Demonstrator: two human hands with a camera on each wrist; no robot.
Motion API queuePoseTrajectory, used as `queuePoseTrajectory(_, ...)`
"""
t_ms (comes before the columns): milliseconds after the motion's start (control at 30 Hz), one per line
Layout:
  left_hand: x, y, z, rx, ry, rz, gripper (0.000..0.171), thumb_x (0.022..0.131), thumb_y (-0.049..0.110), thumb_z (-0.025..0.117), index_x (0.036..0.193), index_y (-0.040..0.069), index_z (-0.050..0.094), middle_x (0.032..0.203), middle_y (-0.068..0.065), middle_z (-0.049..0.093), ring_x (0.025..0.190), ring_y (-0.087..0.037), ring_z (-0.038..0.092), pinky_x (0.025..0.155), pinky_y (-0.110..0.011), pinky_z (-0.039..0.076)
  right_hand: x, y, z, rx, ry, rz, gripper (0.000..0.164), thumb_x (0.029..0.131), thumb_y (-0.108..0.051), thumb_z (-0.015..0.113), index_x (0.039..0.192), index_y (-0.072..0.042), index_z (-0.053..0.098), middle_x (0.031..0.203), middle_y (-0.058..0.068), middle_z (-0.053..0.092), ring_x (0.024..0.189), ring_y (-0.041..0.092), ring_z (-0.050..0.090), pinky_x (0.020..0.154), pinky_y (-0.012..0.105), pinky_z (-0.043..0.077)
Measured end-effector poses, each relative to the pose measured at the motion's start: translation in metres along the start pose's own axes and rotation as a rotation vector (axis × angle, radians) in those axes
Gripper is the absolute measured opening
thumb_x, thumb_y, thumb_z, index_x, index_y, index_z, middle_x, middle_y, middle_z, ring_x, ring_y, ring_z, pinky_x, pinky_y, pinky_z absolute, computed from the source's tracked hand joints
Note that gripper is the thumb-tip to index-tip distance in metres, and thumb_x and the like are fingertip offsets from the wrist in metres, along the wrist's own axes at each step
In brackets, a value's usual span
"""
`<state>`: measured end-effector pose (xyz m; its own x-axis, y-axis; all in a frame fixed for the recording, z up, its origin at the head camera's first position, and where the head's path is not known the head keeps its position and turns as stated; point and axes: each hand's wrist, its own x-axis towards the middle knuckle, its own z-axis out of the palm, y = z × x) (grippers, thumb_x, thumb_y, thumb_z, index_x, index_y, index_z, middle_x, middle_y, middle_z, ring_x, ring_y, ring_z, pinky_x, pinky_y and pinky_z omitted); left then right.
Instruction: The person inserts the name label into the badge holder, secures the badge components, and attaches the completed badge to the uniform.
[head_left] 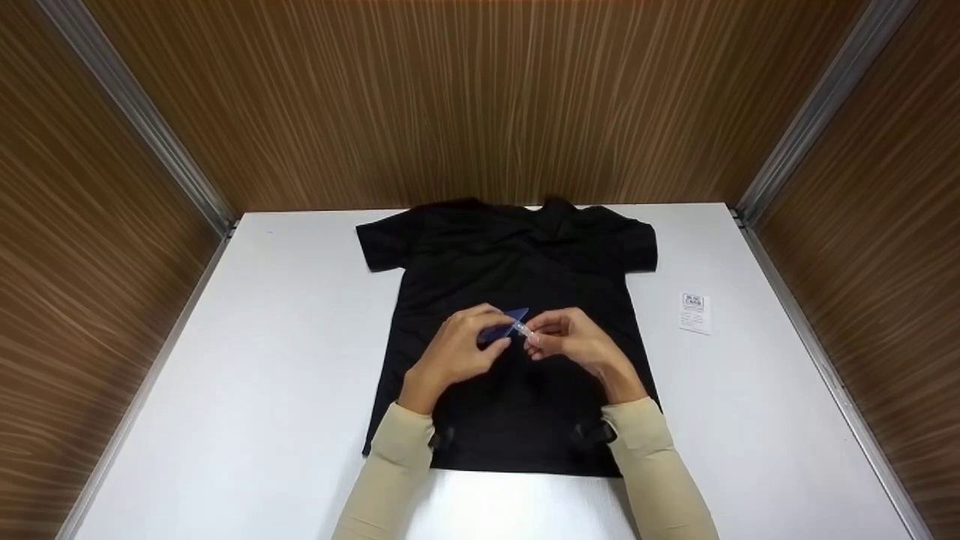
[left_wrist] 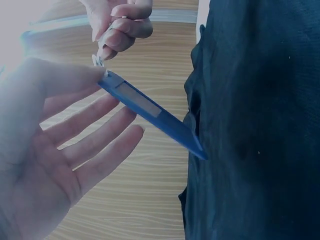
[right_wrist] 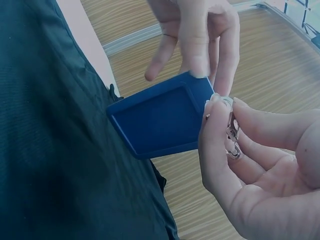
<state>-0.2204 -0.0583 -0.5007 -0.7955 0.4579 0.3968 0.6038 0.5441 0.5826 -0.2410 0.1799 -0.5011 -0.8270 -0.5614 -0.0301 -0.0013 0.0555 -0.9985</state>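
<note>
A flat blue badge holder (right_wrist: 157, 122) with a raised rim is held above a black T-shirt (head_left: 517, 262). My left hand (head_left: 459, 346) pinches its corner between thumb and fingers; in the left wrist view, the edge of the badge holder (left_wrist: 150, 112) shows a pale strip. A clear strap with a metal clip (right_wrist: 231, 134) sits at that same corner. My right hand (head_left: 576, 341) pinches this strap and clip between thumb and fingertips. Part of the strap is hidden by the fingers. The shirt lies spread out with its collar at the far side.
A small white printed card (head_left: 695, 313) lies on the white table (head_left: 300, 345), right of the shirt. Brown wood-grain panels (head_left: 480, 97) with metal corner rails enclose the table at the back and both sides.
</note>
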Motion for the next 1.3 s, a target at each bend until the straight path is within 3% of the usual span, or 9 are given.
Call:
queuePoseTrajectory(200, 0.001, 0.002, 0.004, -0.011, 0.045, 0.008, 0.024, 0.102, 0.023, 0.065, 0.115, 0.008, 0.077, 0.111, -0.006, 0.075, 0.104, -0.021, 0.073, 0.093, -0.037, 0.058, 0.0, 0.001, 0.001, -0.04, -0.024, -0.017, 0.03, 0.098, 0.0, 0.064, 0.116, 0.023, 0.062, 0.09, 0.004, 0.071, 0.082, 0.012, 0.071, 0.076, 0.027, 0.062)
queuePoseTrajectory(367, 0.002, 0.003, 0.008, -0.011, 0.071, 0.018, 0.024, 0.101, 0.022, 0.067, 0.115, 0.005, 0.077, 0.109, -0.01, 0.077, 0.102, -0.028, 0.074, 0.091, -0.039, 0.06, 0.0, 0.0, 0.003, -0.081, -0.004, -0.011, 0.029, 0.1, -0.006, 0.064, 0.114, 0.019, 0.065, 0.087, 0.003, 0.071, 0.078, 0.013, 0.071, 0.074, 0.029, 0.063)
queuePoseTrajectory(500, 0.003, 0.004, 0.01, 0.01, 0.087, 0.01, 0.024, 0.1, 0.022, 0.069, 0.114, 0.005, 0.078, 0.109, -0.009, 0.078, 0.102, -0.025, 0.075, 0.091, -0.038, 0.06, 0.0, -0.001, 0.004, -0.093, -0.004, -0.016, 0.025, 0.1, -0.005, 0.064, 0.112, 0.017, 0.067, 0.086, 0.003, 0.07, 0.077, 0.014, 0.071, 0.073, 0.03, 0.063)
queuePoseTrajectory(1067, 0.003, 0.004, 0.012, 0.014, 0.095, 0.0, 0.024, 0.099, 0.021, 0.071, 0.112, 0.003, 0.078, 0.106, -0.011, 0.078, 0.098, -0.03, 0.076, 0.088, -0.039, 0.061, 0.001, 0.0, 0.005, -0.103, -0.029, -0.034, 0.027, 0.1, -0.004, 0.064, 0.114, 0.02, 0.065, 0.091, 0.008, 0.071, 0.082, 0.014, 0.071, 0.075, 0.03, 0.063)
queuePoseTrajectory(1300, 0.003, 0.005, 0.012, 0.014, 0.099, -0.004, 0.027, 0.099, 0.024, 0.07, 0.113, 0.002, 0.078, 0.104, -0.011, 0.079, 0.094, -0.029, 0.077, 0.084, -0.038, 0.061, 0.001, 0.001, 0.006, -0.163, -0.026, -0.054, 0.025, 0.101, -0.005, 0.063, 0.114, 0.015, 0.068, 0.095, 0.023, 0.07, 0.08, 0.015, 0.072, 0.075, 0.031, 0.063)
